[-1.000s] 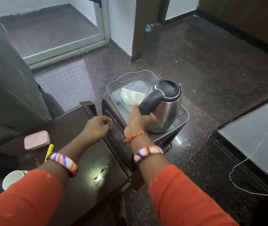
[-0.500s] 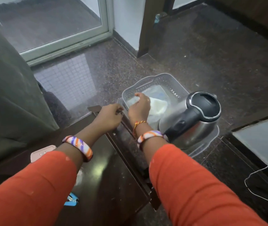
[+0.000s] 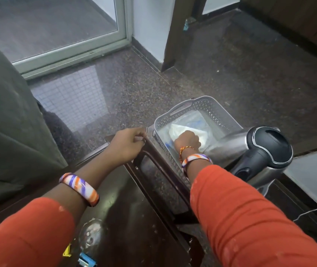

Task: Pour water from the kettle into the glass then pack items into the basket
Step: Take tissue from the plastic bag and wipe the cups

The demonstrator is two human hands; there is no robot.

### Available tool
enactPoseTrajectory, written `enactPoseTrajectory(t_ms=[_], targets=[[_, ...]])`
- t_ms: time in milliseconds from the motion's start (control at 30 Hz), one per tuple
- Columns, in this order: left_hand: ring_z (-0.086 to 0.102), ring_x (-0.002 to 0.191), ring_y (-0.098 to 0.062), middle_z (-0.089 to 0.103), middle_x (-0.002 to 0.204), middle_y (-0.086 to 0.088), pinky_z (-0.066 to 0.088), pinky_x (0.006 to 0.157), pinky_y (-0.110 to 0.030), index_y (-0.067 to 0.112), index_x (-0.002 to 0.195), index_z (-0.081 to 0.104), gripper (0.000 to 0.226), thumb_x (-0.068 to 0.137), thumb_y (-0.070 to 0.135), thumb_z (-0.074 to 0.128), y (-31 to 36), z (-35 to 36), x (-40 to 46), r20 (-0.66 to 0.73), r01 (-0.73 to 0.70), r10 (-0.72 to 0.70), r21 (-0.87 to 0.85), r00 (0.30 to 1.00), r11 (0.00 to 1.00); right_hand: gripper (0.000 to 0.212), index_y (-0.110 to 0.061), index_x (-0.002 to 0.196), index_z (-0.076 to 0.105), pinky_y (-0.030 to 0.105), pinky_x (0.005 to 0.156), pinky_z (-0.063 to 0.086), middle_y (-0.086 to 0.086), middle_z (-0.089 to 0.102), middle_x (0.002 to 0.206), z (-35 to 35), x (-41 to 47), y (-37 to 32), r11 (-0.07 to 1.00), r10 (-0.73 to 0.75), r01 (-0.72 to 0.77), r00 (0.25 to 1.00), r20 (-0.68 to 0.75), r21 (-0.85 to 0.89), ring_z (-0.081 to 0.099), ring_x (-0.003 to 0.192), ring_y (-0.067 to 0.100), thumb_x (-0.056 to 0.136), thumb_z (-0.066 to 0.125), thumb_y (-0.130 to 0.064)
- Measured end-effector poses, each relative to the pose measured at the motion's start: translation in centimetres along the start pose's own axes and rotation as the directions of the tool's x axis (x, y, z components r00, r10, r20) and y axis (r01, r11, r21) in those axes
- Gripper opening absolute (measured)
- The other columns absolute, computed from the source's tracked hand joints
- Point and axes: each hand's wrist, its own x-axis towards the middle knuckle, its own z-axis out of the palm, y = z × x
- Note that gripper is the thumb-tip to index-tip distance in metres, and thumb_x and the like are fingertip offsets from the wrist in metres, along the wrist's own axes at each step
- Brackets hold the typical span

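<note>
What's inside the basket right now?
In the basket: the kettle, a clear plastic bag with white contents, and the right hand on it. Whatever lies under them is hidden.

Floor [image 3: 240,74]: dark speckled polished stone, glossy, beyond the fingers; it mirrors a pale grid of light.
Door [image 3: 57,26]: glass pane in a pale metal frame, far left of the fingers.
Wall [image 3: 148,26]: white, with a dark skirting.
Post [image 3: 180,31]: dark brown wood, upright.
Desk [image 3: 124,218]: dark brown glossy wood, beneath the fingers.
Curtain [image 3: 5,122]: grey-green cloth, at left.
</note>
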Motion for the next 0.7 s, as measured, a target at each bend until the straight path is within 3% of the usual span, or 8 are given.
enactPoseTrajectory(t_ms=[100,167,267,333,400,500,600,700], targets=[[0.062,0.106,-0.028,0.067,0.116,-0.014,0.045,0.089,-0.028,0.007,0.111,0.063,0.027,0.087,0.004,0.05,0.0,-0.2,-0.3,-0.006,0.026,-0.026,-0.073,1.0,0.997,0.077,-0.028,0.141,0.022,0.057,0.107,0.023,0.017,0.004,0.155,0.5,-1.1,-0.4,0.997,0.0,-0.008,0.995,0.098,0.079,0.003,0.141,0.043,0.078,0.064,-0.043],[0.061,0.108,-0.032,0.065,0.118,-0.013,0.046,0.091,-0.032,0.005,0.111,0.063,0.026,0.088,0.004,0.05,0.0,0.0,-0.6,-0.028,0.025,-0.029,-0.126,0.999,0.992,0.084,-0.037,0.144,0.011,0.058,0.109,0.018,0.018,-0.007,0.156,1.0,-0.9,0.1,0.999,0.01,-0.017,0.988,0.155,0.046,-0.002,0.141,0.047,0.079,0.063,-0.049],[0.06,0.106,-0.037,0.065,0.113,-0.015,0.049,0.086,-0.037,0.005,0.108,0.063,0.024,0.088,0.002,0.05,-0.7,0.7,-1.3,-0.052,0.023,-0.034,-0.202,0.998,0.979,0.065,-0.036,0.139,0.028,0.048,0.1,0.035,0.021,0.026,0.147,1.3,0.0,1.4,0.983,-0.048,0.064,0.994,0.095,-0.175,0.029,0.131,0.043,0.083,0.061,-0.044],[0.063,0.098,-0.03,0.066,0.107,-0.012,0.049,0.078,-0.032,0.007,0.106,0.064,0.023,0.087,0.002,0.051,-1.2,1.2,-2.0,-0.063,0.01,-0.025,-0.226,0.998,0.974,0.039,-0.022,0.127,0.048,0.041,0.093,0.043,0.019,0.048,0.133,0.8,0.0,1.9,0.961,-0.169,0.156,0.985,-0.039,-0.228,0.046,0.12,0.039,0.089,0.054,-0.025],[0.061,0.078,-0.023,0.064,0.099,-0.009,0.048,0.066,-0.028,0.009,0.105,0.064,0.022,0.088,0.004,0.052,-1.4,1.4,-2.8,-0.058,0.013,-0.029,-0.254,0.998,0.967,0.03,-0.011,0.118,0.057,0.04,0.091,0.046,0.019,0.057,0.125,-0.2,-0.9,1.7,0.971,-0.217,0.198,0.964,-0.151,-0.134,0.054,0.115,0.039,0.091,0.045,-0.009],[0.052,0.057,-0.006,0.059,0.079,0.0,0.047,0.063,-0.028,0.008,0.099,0.065,0.018,0.089,0.003,0.05,-0.9,1.0,-4.6,-0.05,0.045,-0.067,-0.354,0.997,0.934,0.032,-0.01,0.116,0.058,0.042,0.088,0.046,0.021,0.059,0.121,-2.7,-4.1,0.2,0.964,-0.221,0.25,0.942,-0.255,0.088,0.055,0.112,0.04,0.09,0.04,-0.003],[0.053,0.075,-0.01,0.056,0.09,-0.006,0.049,0.058,-0.023,0.013,0.09,0.06,0.014,0.093,0.008,0.047,0.7,-0.3,-7.3,-0.012,0.134,-0.179,-0.609,0.984,0.781,0.036,-0.014,0.116,0.061,0.042,0.084,0.046,0.022,0.063,0.114,-5.1,-8.4,-1.4,0.861,-0.297,0.404,0.893,-0.338,0.309,0.056,0.107,0.041,0.088,0.039,-0.003],[0.055,0.099,-0.021,0.054,0.108,-0.009,0.05,0.068,-0.03,0.014,0.097,0.054,0.012,0.094,0.023,0.046,2.2,-2.0,-10.9,0.072,0.215,-0.277,-0.82,0.958,0.53,0.025,-0.011,0.101,0.067,0.044,0.078,0.052,0.017,0.07,0.096,-6.9,-14.0,-1.8,0.626,-0.457,0.571,0.82,-0.344,0.532,0.064,0.092,0.034,0.084,0.05,-0.005]])
